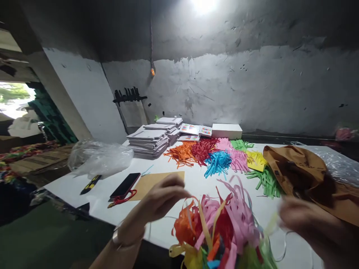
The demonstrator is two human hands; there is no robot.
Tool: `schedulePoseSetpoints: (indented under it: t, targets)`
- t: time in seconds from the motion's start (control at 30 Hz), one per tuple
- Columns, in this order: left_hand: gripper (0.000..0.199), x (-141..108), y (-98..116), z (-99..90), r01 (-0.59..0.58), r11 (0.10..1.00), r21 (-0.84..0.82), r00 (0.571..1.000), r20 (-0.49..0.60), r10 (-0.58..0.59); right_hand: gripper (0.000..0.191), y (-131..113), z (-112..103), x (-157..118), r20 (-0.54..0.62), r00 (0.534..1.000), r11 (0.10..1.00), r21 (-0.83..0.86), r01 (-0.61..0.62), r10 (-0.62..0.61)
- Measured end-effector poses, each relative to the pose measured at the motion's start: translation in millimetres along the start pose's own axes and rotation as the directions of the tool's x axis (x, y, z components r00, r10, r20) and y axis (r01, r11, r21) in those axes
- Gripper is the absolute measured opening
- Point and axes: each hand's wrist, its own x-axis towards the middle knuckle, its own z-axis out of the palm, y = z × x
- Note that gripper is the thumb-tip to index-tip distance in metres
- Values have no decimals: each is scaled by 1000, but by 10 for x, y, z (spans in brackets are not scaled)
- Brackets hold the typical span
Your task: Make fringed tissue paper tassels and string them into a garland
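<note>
A large bunch of tissue-paper tassels (213, 224) in pink, red, orange, yellow and green lies at the table's near edge, its lower part cut off by the frame. At its upper left, my left hand (165, 194) has its fingers pinched together at the curled end of an orange paper strip (195, 198). To the right of the bunch is my right hand (305, 220), smeared by motion, close to a pale green strip (270, 223). Whether its fingers hold that strip cannot be made out. A thin white string (284, 246) loops over the table below my right hand.
Sorted tassel piles, among them a blue one (218, 162), line the back of the white table (103, 211). Around them are stacked white packs (148, 144), a white box (226, 130) and a brown bag (297, 168). A phone (125, 185), red-handled scissors (123, 198) and a cutter (91, 184) lie left.
</note>
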Motion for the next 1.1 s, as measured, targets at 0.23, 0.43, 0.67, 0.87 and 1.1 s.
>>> schedulePoseSetpoints:
  t: [0.23,0.43,0.67,0.87,1.1]
  targets:
    - [47,624,-509,996,166,851,-498,986,107,-130,28,223,758,644,272,868,855,-210,474,-415]
    - [49,587,-761,1225,265,809,-525,964,145,-222,31,459,759,475,281,829,695,-454,558,-483]
    - [47,599,-781,1222,290,835,-467,949,255,-187,29,432,790,579,532,734,428,-598,678,-421]
    - [39,646,-759,1135,227,918,-326,964,210,-164,22,332,777,650,588,760,366,-667,649,-278]
    - [16,413,-482,1256,43,999,-16,998,36,-43,18,300,642,690,529,838,497,-695,519,-135]
